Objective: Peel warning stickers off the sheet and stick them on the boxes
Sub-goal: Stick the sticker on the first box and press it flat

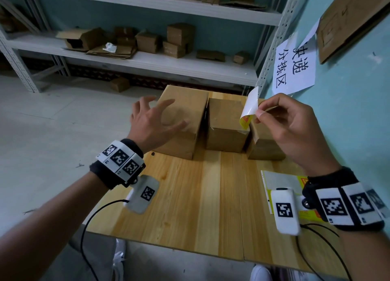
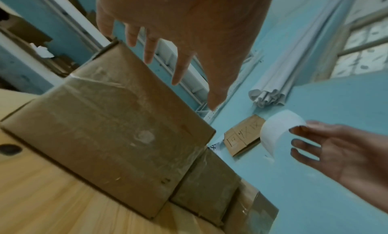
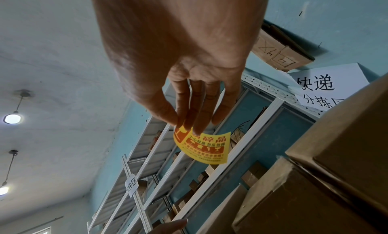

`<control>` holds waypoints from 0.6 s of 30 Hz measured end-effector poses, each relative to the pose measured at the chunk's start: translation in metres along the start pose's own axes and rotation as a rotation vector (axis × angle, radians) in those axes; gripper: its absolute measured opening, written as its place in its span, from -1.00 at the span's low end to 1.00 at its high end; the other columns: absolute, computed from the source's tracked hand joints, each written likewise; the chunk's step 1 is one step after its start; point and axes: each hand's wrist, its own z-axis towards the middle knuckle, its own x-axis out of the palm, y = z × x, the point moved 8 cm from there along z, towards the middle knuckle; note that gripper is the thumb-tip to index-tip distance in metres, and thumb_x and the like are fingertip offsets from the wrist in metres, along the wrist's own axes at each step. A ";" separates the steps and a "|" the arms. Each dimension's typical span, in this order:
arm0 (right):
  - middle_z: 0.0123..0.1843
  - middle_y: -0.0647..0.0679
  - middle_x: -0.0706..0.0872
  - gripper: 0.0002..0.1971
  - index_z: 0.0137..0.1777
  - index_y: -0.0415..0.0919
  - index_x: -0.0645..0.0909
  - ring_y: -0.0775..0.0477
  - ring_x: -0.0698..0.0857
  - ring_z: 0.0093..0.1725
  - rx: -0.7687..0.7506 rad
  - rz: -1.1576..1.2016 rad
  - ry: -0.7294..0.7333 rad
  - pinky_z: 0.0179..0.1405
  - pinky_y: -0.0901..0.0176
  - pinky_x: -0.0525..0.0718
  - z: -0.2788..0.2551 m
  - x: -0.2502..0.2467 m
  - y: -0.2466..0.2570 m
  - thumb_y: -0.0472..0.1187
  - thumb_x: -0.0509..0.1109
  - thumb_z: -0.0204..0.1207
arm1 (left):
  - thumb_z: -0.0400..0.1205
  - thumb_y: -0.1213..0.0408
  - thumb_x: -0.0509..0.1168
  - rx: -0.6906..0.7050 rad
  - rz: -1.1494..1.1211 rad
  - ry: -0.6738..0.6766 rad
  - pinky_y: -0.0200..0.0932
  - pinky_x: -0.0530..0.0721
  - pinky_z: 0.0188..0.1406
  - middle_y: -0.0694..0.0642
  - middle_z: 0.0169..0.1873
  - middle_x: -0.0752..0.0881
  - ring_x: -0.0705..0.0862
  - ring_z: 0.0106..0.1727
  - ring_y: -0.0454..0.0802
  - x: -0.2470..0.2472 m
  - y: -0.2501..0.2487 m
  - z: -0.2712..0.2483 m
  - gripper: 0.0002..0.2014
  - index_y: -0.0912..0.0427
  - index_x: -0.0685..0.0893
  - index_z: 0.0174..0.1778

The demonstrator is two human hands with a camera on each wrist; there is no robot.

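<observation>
Three cardboard boxes stand in a row at the far edge of the wooden table (image 1: 211, 196): a large left box (image 1: 181, 120), a middle box (image 1: 225, 124) and a right box (image 1: 263, 145). My right hand (image 1: 258, 114) pinches a peeled yellow warning sticker (image 1: 250, 109) (image 3: 204, 147) in the air over the gap between the middle and right boxes, white back toward me. My left hand (image 1: 160, 114) hovers with fingers spread just above the left box (image 2: 109, 129), holding nothing. The sticker sheet (image 1: 280, 181) lies on the table, partly hidden under my right wrist.
A teal wall (image 1: 348, 111) with a paper sign (image 1: 295, 67) runs close along the right of the table. White metal shelving (image 1: 147, 65) with several small cardboard boxes stands behind. The near half of the tabletop is bare wood.
</observation>
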 end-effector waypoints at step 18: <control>-0.13 0.04 0.78 -0.92 -0.06 -0.11 0.66 0.01 0.79 -0.07 -0.007 -0.002 0.006 0.01 0.34 0.65 -0.001 0.002 0.001 -0.30 0.43 0.62 | 0.31 -0.40 0.41 -0.021 0.100 0.050 0.27 0.43 0.39 0.21 0.52 0.22 0.23 0.50 0.31 0.020 -0.009 -0.004 -0.11 -0.05 0.42 0.52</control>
